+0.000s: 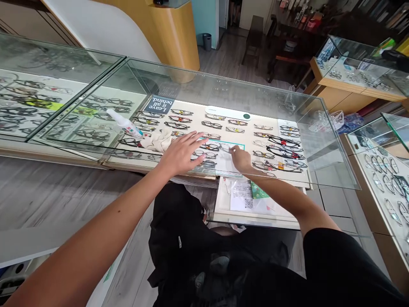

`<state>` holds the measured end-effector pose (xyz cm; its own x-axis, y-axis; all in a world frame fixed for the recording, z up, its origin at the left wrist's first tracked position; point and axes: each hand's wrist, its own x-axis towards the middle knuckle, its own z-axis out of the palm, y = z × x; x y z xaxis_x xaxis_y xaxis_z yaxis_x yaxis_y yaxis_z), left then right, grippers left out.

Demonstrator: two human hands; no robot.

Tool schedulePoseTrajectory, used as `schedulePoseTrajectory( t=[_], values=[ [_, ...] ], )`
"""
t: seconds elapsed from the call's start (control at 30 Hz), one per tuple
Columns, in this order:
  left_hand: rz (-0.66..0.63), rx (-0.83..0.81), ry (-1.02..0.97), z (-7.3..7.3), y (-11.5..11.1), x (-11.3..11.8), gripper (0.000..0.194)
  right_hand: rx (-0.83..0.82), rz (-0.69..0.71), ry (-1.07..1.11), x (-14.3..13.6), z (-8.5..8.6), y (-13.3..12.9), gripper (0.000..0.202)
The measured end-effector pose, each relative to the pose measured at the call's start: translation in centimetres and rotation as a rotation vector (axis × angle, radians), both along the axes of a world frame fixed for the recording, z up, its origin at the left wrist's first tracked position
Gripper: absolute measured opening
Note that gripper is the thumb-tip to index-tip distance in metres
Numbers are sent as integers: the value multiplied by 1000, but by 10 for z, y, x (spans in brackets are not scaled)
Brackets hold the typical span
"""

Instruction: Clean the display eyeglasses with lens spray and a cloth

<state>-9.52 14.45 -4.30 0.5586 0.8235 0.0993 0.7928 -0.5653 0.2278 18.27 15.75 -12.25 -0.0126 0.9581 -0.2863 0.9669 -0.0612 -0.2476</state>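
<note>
My left hand (180, 154) is spread over the front part of the glass display case (223, 81), its fingers apart and nothing held. Just left of it lies a crumpled cream cloth (156, 141). A white spray bottle (126, 124) lies tilted beside the cloth. My right hand (242, 159) is closed in a pinch on a pale pair of eyeglasses (225, 148), slightly blurred. Those eyeglasses are over a white sheet with a teal edge (228, 162). Rows of eyeglasses (211, 124) lie around both hands; some are partly hidden by the left fingers.
An open drawer (220, 211) with a printed paper (242, 195) and a green card (258, 191) juts out below my right forearm. A dark sign (160, 105) stands at the case's back left. More display cases flank this one; a wooden bench (254, 36) stands beyond.
</note>
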Motion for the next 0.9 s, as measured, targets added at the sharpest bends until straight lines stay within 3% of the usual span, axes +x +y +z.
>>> schedulePoseTrajectory(
  t=[0.23,0.4,0.53,0.63,0.73,0.8,0.9],
  values=[
    [-8,26,9,-4,3,-1,71,-197,216,92,11,44,-117,23],
    [-16,56,10,-8,5,-1,71,-246,235,119,21,79,-148,18],
    [-8,55,15,-7,5,-1,71,-237,289,140,28,128,-160,15],
    [-13,62,19,-6,5,0,71,-117,305,73,41,179,-154,16],
    [-17,61,18,-4,5,1,71,95,194,-27,69,224,-123,19],
    [-12,56,12,-4,5,1,70,238,96,-112,95,239,-90,21],
    [-14,65,3,-5,5,0,70,349,-21,-224,136,235,-33,22]
  ],
)
